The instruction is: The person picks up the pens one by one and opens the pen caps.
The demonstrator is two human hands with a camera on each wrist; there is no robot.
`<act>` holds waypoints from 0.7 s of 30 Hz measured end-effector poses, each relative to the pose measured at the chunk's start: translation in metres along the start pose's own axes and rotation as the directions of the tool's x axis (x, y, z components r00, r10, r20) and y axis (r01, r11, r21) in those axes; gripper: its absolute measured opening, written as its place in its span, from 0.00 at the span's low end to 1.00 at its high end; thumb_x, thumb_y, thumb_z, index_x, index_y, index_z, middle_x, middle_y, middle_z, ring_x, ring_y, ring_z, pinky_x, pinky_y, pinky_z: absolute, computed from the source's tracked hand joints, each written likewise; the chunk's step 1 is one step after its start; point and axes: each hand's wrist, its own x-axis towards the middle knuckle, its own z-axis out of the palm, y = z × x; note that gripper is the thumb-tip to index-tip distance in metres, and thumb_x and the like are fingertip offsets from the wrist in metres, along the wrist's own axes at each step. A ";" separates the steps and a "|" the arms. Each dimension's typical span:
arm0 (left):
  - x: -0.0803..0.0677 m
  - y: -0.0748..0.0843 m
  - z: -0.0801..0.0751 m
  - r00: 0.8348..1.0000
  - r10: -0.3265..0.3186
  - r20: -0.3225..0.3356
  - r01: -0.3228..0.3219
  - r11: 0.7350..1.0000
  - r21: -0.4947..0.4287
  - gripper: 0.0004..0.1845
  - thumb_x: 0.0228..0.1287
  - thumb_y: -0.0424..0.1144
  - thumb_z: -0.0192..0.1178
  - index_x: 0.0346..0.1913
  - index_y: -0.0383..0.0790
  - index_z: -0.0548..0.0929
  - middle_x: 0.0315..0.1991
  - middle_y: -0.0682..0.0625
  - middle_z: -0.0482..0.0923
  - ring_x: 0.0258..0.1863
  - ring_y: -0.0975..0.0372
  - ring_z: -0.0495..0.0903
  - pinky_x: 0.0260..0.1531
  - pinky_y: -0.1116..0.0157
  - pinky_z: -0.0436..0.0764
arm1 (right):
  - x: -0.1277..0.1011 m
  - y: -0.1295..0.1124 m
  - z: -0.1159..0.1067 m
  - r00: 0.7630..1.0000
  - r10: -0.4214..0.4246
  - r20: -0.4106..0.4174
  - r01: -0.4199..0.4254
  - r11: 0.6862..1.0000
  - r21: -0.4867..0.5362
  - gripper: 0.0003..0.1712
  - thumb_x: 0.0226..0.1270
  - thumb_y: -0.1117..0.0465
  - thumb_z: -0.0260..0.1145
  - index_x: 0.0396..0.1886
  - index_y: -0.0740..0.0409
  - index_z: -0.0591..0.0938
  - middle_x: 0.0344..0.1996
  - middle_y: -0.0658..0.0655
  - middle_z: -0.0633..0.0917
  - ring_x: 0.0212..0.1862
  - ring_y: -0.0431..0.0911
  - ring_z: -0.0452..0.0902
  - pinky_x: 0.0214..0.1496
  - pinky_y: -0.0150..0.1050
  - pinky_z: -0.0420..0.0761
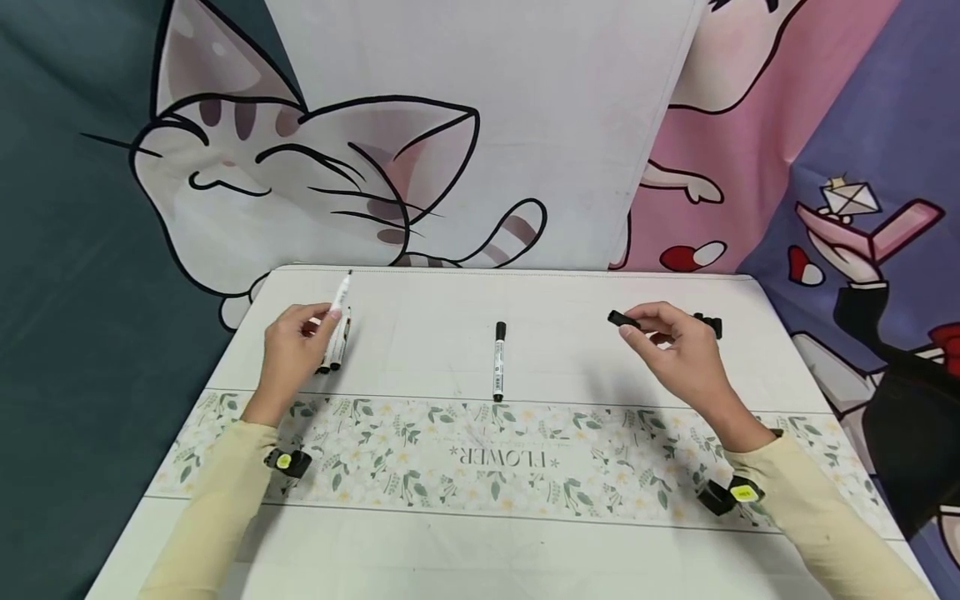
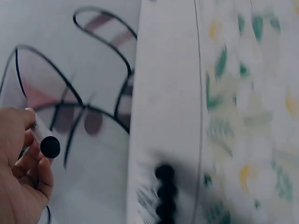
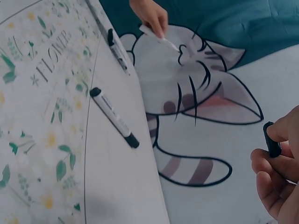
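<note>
My left hand [image 1: 321,322] grips an uncapped white marker [image 1: 342,292], tip pointing away over the table's far left. Two capped markers [image 1: 334,351] lie just under that hand. The left wrist view shows the held marker's black end [image 2: 49,146] between the fingers [image 2: 28,163]. My right hand [image 1: 639,326] pinches a small black cap [image 1: 618,318] above the far right of the table; the right wrist view shows this cap [image 3: 271,139] between thumb and fingers [image 3: 275,170]. A lone capped marker [image 1: 498,360] lies at the centre, also seen in the right wrist view [image 3: 114,117].
The table [image 1: 420,333] wears a white cloth with a floral band reading FLOWER. Another small black object [image 1: 709,325] lies behind my right hand. A cartoon cat backdrop [image 1: 300,167] hangs past the far edge. Each wrist carries a small camera [image 1: 285,461].
</note>
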 end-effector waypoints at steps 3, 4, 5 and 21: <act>0.002 -0.018 -0.006 0.997 -0.075 -0.023 0.076 0.997 0.010 0.21 0.75 0.48 0.61 0.57 0.35 0.86 0.45 0.40 0.84 0.39 0.56 0.80 0.30 0.79 0.71 | -0.001 0.007 -0.003 0.999 0.035 -0.001 -0.035 0.999 -0.001 0.12 0.67 0.66 0.73 0.49 0.58 0.86 0.37 0.59 0.91 0.37 0.27 0.80 0.40 0.21 0.75; 0.002 -0.024 -0.009 0.994 -0.103 -0.028 0.104 0.995 0.011 0.21 0.75 0.49 0.61 0.57 0.36 0.86 0.45 0.40 0.84 0.39 0.58 0.79 0.30 0.78 0.71 | -0.002 0.009 -0.004 0.999 0.048 -0.002 -0.048 0.999 -0.003 0.12 0.67 0.66 0.73 0.50 0.58 0.86 0.38 0.59 0.91 0.37 0.27 0.80 0.40 0.21 0.75; 0.003 -0.029 -0.010 0.991 -0.131 -0.037 0.131 0.991 0.015 0.21 0.75 0.50 0.61 0.57 0.36 0.86 0.45 0.39 0.84 0.38 0.60 0.79 0.28 0.78 0.71 | -0.002 0.011 -0.005 0.998 0.061 -0.004 -0.061 0.998 -0.004 0.12 0.68 0.65 0.73 0.50 0.58 0.86 0.38 0.58 0.91 0.37 0.27 0.80 0.40 0.21 0.75; 0.008 -0.099 -0.021 0.907 -0.411 -0.090 0.416 0.908 0.043 0.26 0.76 0.54 0.57 0.58 0.34 0.85 0.51 0.35 0.83 0.39 0.59 0.76 0.35 0.63 0.71 | -0.009 0.030 -0.031 0.982 0.178 -0.054 -0.177 0.984 0.025 0.12 0.72 0.61 0.69 0.51 0.61 0.84 0.34 0.33 0.88 0.37 0.29 0.82 0.36 0.22 0.75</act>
